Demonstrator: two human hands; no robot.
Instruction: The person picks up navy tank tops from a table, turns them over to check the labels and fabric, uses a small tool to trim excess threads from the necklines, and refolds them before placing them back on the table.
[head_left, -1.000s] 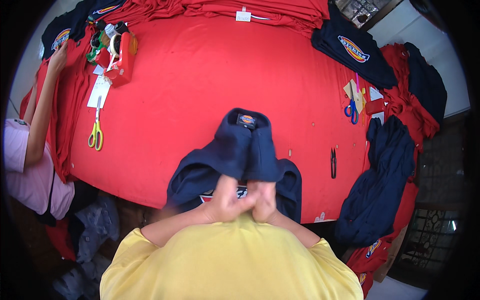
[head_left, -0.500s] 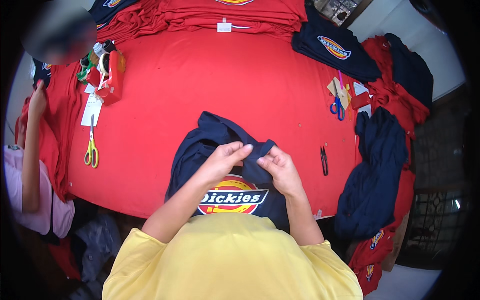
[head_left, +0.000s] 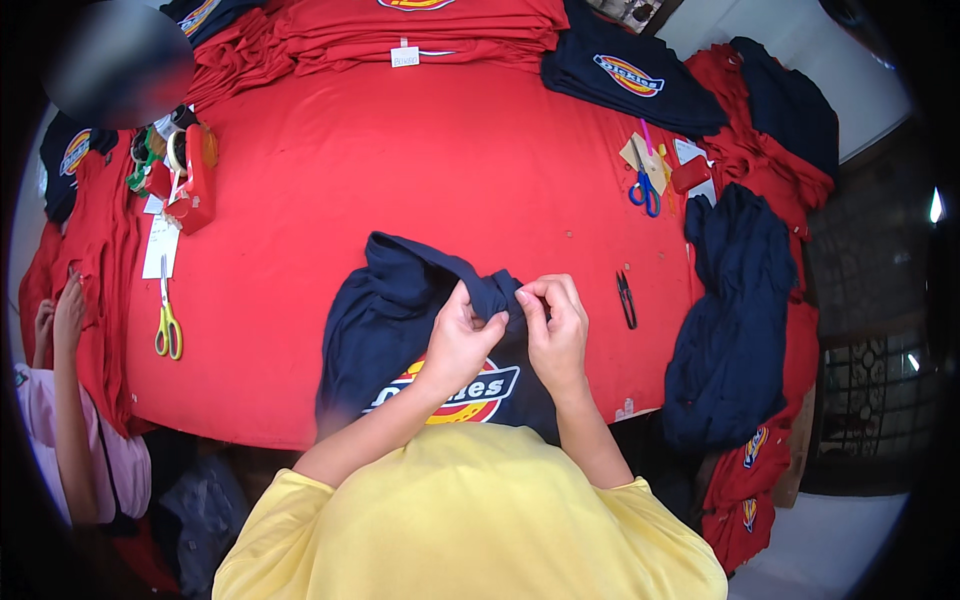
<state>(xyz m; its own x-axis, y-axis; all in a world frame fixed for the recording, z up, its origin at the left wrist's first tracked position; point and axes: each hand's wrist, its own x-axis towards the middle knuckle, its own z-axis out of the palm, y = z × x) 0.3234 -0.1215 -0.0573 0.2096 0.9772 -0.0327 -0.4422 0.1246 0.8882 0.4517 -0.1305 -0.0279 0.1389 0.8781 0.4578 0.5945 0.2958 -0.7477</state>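
Observation:
A navy shirt (head_left: 355, 340) with a red, yellow and white printed emblem lies in front of me, its near part against my body. My left hand (head_left: 462, 345) is closed on a band of the shirt's fabric, the thumb pressed over it. Close by on the right, my right hand (head_left: 557, 335) pinches the edge of the same band between thumb and fingertips. The band is folded and bunched between the two hands. My left forearm covers part of the emblem.
Yellow-handled scissors (head_left: 168, 325) and a red tape dispenser (head_left: 198, 185) lie left on the red-covered table (head_left: 380, 150). Thread snips (head_left: 627, 300), blue-handled scissors (head_left: 645, 190) and a crumpled navy garment (head_left: 735, 320) are right. Red shirts (head_left: 430, 35) are stacked behind. A co-worker's hand (head_left: 68, 310) handles red cloth.
My hands have shifted their grip along the navy band, the left one turning more upright. The view has swung slightly right. At left, the co-worker's hands have moved lower on the red cloth.

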